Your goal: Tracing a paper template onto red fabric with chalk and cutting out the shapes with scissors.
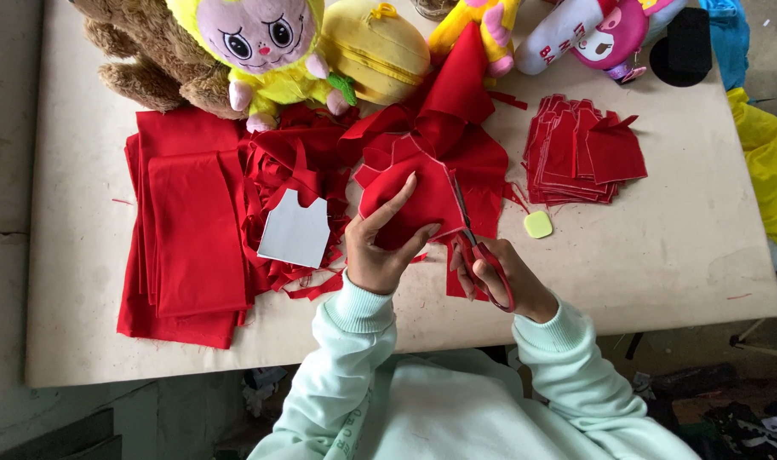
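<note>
My left hand (380, 243) pinches a piece of red fabric (410, 192) and holds it up over the table. My right hand (503, 277) grips red-handled scissors (478, 247); their blades run up along the right edge of that fabric piece. A larger length of red cloth (461, 111) trails from the piece toward the back of the table. A grey card pattern (296, 230) shaped like a small garment lies on red scraps just left of my left hand.
Folded red cloth (188, 230) lies at the left, a stack of cut red pieces (580, 153) at the right, a small yellow-green chalk block (538, 224) beside it. Plush toys (265, 47) line the back edge of the beige table (661, 255). Yellow fabric (771, 162) hangs off the right.
</note>
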